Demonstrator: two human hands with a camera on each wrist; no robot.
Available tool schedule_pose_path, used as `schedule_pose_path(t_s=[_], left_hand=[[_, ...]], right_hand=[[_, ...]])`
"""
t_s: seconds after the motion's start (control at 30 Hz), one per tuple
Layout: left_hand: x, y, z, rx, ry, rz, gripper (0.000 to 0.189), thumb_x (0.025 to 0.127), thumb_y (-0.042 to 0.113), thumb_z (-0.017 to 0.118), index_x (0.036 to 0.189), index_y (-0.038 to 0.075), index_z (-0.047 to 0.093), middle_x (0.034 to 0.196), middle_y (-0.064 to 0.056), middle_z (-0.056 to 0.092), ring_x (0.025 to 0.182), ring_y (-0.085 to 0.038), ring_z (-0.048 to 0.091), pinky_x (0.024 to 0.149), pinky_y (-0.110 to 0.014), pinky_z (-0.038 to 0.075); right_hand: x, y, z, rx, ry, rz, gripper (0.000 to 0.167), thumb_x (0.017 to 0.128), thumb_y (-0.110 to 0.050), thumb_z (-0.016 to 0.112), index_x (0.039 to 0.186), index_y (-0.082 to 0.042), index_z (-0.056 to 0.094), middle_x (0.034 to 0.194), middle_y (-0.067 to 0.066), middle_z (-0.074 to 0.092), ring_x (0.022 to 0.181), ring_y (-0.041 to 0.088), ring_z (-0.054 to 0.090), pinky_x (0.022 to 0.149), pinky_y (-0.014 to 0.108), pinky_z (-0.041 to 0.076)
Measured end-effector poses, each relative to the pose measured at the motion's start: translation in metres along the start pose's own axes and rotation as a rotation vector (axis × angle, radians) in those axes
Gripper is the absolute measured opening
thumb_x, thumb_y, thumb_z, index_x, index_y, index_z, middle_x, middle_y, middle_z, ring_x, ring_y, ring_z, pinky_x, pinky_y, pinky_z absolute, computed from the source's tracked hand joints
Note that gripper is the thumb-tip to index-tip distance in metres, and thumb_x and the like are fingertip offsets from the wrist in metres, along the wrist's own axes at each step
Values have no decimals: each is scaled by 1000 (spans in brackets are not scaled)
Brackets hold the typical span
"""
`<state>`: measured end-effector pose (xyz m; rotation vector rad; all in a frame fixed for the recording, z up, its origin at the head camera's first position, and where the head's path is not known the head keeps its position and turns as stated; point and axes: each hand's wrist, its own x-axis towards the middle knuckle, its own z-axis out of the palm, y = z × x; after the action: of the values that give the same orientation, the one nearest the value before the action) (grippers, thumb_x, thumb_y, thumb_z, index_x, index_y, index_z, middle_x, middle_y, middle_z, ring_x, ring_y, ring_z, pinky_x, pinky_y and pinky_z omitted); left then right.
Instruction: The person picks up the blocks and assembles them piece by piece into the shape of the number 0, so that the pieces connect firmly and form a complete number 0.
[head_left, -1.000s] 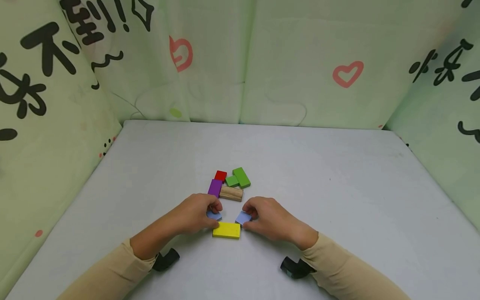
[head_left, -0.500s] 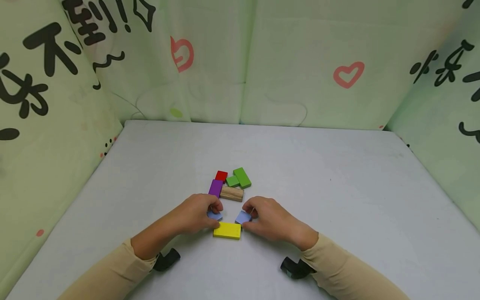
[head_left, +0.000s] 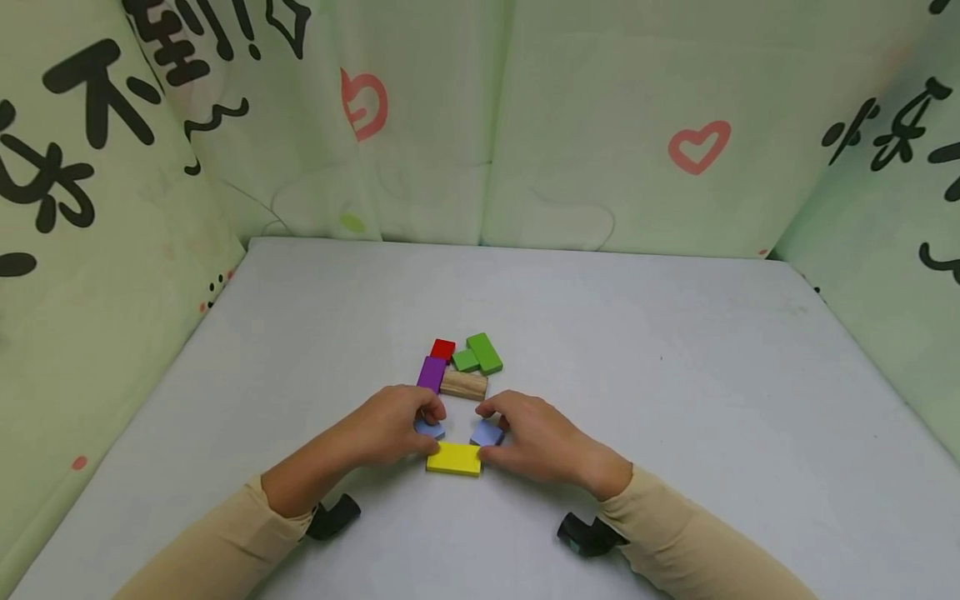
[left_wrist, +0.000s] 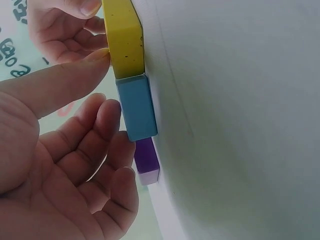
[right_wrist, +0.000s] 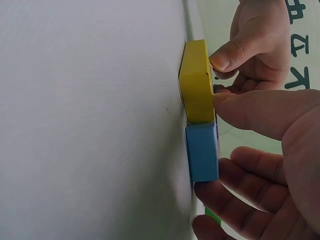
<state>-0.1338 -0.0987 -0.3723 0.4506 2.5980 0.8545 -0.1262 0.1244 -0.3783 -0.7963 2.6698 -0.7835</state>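
Note:
A yellow rectangular block (head_left: 453, 460) lies flat on the table, with a light blue block (head_left: 431, 430) behind its left end and another light blue block (head_left: 487, 432) behind its right end. My left hand (head_left: 386, 429) bends its fingers around the left blue block while its thumb touches the yellow one. On the other side my right hand (head_left: 547, 440) has its thumb on the yellow block's right end and its fingertips at the right blue block's far end. In the left wrist view the blue block (left_wrist: 136, 107) meets the yellow block (left_wrist: 125, 42) end to end.
Just beyond the hands sit a purple block (head_left: 431, 373), a wooden half-round block (head_left: 463, 385), a red block (head_left: 443, 349), a small green block (head_left: 465, 361) and a longer green block (head_left: 485, 354). Patterned pale green curtains (head_left: 585, 125) surround the white table (head_left: 675, 358).
My right hand has shifted slightly left. Its thumb has come onto the yellow block's right end, and its index finger has lifted away from the right blue block. The left hand stays put.

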Motion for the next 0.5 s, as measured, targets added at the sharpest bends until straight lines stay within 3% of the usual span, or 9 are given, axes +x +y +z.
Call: schedule_pose_path(t_s=[0.5], left_hand=[[0,0,-1,5,2,5,29,78,9,86,101,10,67,89,5,61,87,-14,57,85,-31,53]], right_hand=[[1,1,1,-24,16,-11,40,87,-22,78,120,-3,64,110,4,65,91,17,59,83,35,53]])
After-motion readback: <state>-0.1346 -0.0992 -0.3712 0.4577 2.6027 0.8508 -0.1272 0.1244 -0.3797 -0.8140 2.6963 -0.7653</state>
